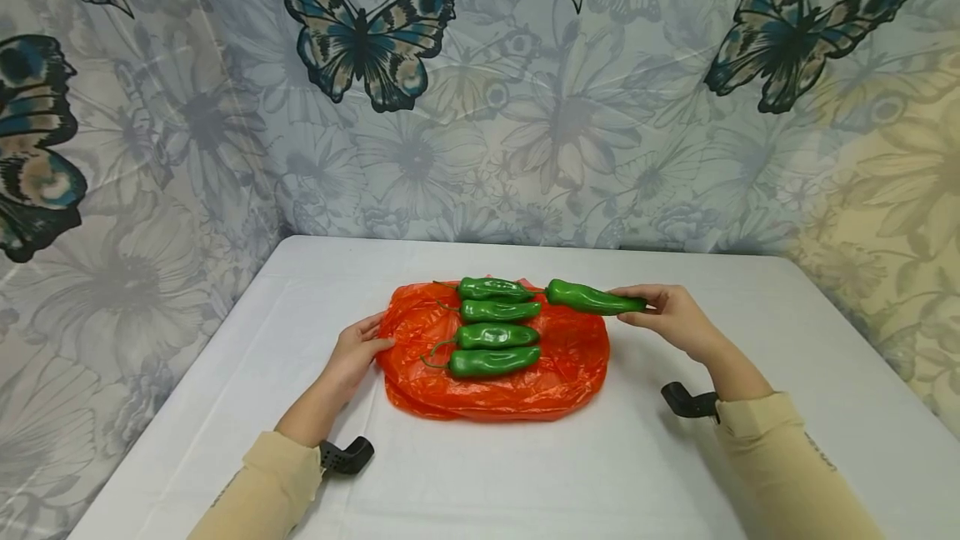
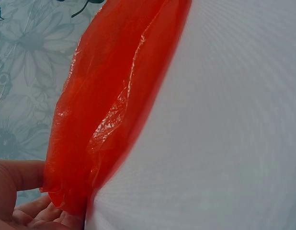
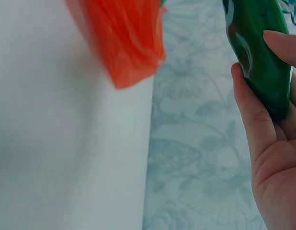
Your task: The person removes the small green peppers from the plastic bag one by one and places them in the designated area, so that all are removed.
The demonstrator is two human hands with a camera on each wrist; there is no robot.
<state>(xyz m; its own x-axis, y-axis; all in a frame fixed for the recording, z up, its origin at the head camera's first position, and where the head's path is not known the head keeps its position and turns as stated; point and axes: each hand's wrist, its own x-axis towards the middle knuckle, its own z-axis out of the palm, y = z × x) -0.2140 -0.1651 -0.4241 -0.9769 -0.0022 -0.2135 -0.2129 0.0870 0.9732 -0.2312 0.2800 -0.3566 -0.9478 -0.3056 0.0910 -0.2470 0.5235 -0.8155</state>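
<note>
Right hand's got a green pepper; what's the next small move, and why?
Probably lower the held green pepper onto the bare right part of the red plastic bag: the right hand grips its tapered end, the left hand pinches the bag's left edge, and four green peppers lie left of that spot.

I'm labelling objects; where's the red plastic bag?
In the head view, the red plastic bag lies under four green peppers, its left edge in the left hand.
</note>
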